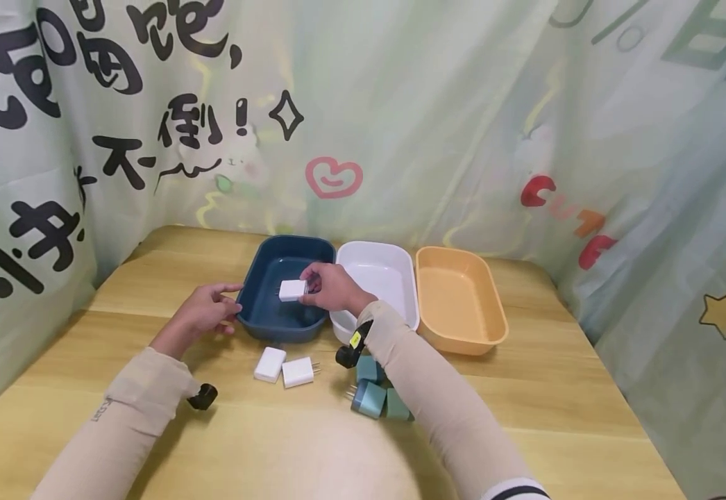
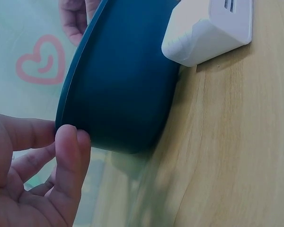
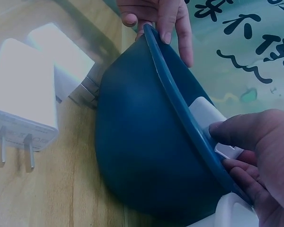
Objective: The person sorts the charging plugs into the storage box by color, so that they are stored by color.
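My right hand (image 1: 333, 287) pinches a white phone charger (image 1: 292, 290) between thumb and fingers over the dark blue tray (image 1: 284, 335). In the right wrist view this white charger (image 3: 207, 116) shows just behind the tray's rim, partly covered by the thumb. My left hand (image 1: 210, 308) holds the tray's left rim, thumb and fingertips on either side of it; the left wrist view shows this hand (image 2: 33, 175) at the rim too. Two more white chargers lie on the table in front of the tray, a left one (image 1: 270, 364) and a right one (image 1: 298, 372).
A white tray (image 1: 408, 278) adjoins the blue one, and an orange tray (image 1: 463, 342) stands to its right. Several green and blue-green chargers (image 1: 370, 398) lie on the wooden table (image 1: 263, 444), partly behind my right forearm. A printed curtain (image 1: 400, 104) hangs behind.
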Demonstrator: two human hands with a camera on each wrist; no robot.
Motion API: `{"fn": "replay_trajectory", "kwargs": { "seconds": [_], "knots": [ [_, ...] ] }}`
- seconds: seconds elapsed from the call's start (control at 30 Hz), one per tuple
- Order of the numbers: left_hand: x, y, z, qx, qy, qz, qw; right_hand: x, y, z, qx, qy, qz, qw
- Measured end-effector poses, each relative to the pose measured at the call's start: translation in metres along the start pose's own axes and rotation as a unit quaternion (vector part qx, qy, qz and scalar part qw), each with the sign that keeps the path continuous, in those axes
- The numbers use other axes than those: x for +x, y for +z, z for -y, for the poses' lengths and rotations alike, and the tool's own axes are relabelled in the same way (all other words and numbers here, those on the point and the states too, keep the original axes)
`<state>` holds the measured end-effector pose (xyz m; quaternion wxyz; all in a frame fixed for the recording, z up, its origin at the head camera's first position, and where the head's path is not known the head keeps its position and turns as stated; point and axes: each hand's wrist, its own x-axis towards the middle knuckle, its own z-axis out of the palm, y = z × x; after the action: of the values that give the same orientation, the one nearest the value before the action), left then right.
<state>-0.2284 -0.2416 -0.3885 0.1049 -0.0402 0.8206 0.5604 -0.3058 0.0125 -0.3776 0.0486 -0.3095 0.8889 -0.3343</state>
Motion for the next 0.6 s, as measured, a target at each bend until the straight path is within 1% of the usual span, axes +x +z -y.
{"fn": "replay_trajectory", "kwargs": {
  "seconds": [0.1,0.3,0.43,0.6],
  "knots": [
    [-0.001,0.000,0.002,-0.003,-0.006,0.002,1.0000,-0.002,0.001,0.001,0.006,0.006,0.006,0.9999],
    [0.000,-0.002,0.002,-0.010,-0.002,0.006,0.9999,-0.002,0.000,0.001,0.021,0.002,0.006,0.9998],
    [-0.002,-0.001,0.003,-0.006,-0.004,0.008,0.9999,-0.007,-0.001,0.001,0.037,0.003,0.014,0.9992],
    [-0.002,0.000,0.001,-0.005,-0.004,0.009,0.9999,-0.014,-0.003,0.002,0.058,-0.006,0.022,0.9981]
  ]
}}
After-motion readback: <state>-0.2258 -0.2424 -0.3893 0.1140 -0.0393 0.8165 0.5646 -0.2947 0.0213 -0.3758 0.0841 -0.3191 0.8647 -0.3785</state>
